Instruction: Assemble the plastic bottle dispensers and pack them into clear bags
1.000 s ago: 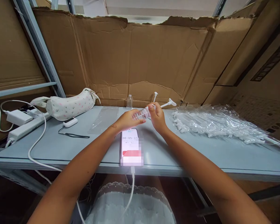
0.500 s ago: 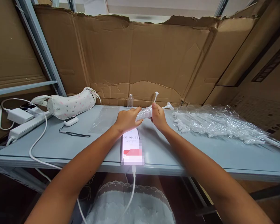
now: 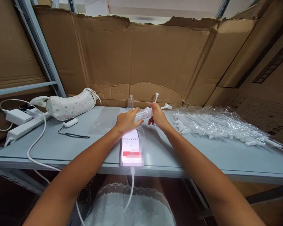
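My left hand (image 3: 126, 121) is closed around a clear ribbed plastic bottle (image 3: 143, 114), which lies tilted with its top toward the right. At that top end, my right hand (image 3: 159, 116) has its fingers around a white pump cap, mostly hidden behind them. A thin white stem (image 3: 157, 96) with a small tip rises above the right hand. Another white nozzle (image 3: 167, 107) points out to the right. Behind the left hand, a second clear bottle (image 3: 130, 102) stands upright against the cardboard.
A lit phone (image 3: 131, 147) with a timer and white cable lies below my hands. On the right is a clear plastic bag (image 3: 217, 124) of white parts. To the left are a flat clear bag (image 3: 103, 121), pouch (image 3: 72, 105), small white device (image 3: 70, 122) and power strip (image 3: 28, 125).
My right hand's fingers have shifted around the bottle's top, with the lower fingers now loosened and showing. The left hand keeps hold of the bottle. The view has shifted slightly.
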`<state>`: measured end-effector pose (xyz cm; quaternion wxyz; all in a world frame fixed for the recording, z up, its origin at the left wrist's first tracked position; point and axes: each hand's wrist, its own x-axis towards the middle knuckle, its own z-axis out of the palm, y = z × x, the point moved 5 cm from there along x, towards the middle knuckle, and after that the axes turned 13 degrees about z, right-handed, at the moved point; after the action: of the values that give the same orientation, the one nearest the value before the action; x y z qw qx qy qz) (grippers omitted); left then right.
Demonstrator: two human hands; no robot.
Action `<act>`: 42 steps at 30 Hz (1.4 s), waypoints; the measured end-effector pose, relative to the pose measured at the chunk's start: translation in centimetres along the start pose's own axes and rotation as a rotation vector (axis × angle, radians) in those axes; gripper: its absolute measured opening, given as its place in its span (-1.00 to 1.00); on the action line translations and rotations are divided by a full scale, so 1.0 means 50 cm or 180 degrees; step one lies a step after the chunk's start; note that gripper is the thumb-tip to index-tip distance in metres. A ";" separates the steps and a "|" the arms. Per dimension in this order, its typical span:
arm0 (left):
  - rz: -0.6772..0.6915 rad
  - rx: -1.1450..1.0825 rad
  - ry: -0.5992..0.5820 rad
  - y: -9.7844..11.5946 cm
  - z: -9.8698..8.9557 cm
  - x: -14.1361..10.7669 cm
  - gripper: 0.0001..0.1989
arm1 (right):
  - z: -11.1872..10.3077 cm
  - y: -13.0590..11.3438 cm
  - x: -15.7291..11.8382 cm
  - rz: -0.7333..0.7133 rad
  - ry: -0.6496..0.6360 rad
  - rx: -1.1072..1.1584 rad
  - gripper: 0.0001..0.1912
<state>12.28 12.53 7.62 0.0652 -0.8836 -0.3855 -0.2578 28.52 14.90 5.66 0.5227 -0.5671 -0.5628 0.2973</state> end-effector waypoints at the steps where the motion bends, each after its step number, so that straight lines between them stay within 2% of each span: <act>1: -0.0111 -0.0069 0.0033 -0.008 -0.002 0.000 -0.54 | -0.003 -0.003 -0.002 -0.0034 0.0021 -0.0071 -0.27; 5: -0.0464 -0.0289 0.0189 -0.036 -0.010 0.000 -0.50 | -0.034 -0.017 0.000 -0.0123 0.0360 -0.0030 -0.21; 8: -0.0442 -0.0267 0.0170 -0.038 -0.009 0.000 -0.50 | -0.058 -0.015 0.012 0.0191 0.0470 0.0397 -0.16; 11: -0.0249 -0.0241 0.0081 -0.027 -0.005 0.000 -0.51 | -0.063 -0.005 0.021 0.0639 0.0275 0.0750 -0.22; 14: -0.0137 -0.0291 0.0070 -0.019 -0.004 0.000 -0.50 | -0.047 -0.002 0.020 0.0829 -0.0079 0.0884 -0.43; 18: -0.0176 -0.0636 0.0122 -0.026 0.001 0.000 -0.49 | -0.031 -0.012 0.012 0.0505 -0.0114 0.0960 -0.56; 24: -0.0204 -0.1949 0.0218 -0.037 0.021 0.003 -0.59 | -0.022 -0.024 0.006 -0.0141 0.0097 0.0830 -0.49; 29: -0.0099 -0.2407 -0.0049 -0.040 0.021 0.012 -0.58 | -0.017 -0.025 0.007 -0.0244 -0.0014 0.0694 -0.43; 32: -0.0074 -0.2265 -0.0123 -0.045 0.010 0.013 -0.56 | -0.015 -0.031 0.004 -0.0222 -0.0129 0.0795 -0.42; 35: -0.0157 -0.1927 -0.0009 -0.051 -0.008 0.009 -0.53 | -0.014 -0.040 -0.002 -0.0257 -0.0193 0.0888 -0.45; 39: -0.0190 -0.0884 0.0129 -0.052 -0.041 0.003 -0.48 | -0.010 -0.042 -0.005 -0.0363 -0.0139 0.0981 -0.46; 42: -0.0243 -0.0353 -0.0045 -0.060 -0.059 0.000 -0.46 | -0.011 -0.033 -0.002 -0.0433 0.0022 0.0835 -0.48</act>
<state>8.94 13.68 9.90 0.0035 -0.8723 -0.4045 -0.2748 28.47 14.35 7.32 0.6132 -0.4555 -0.5545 0.3302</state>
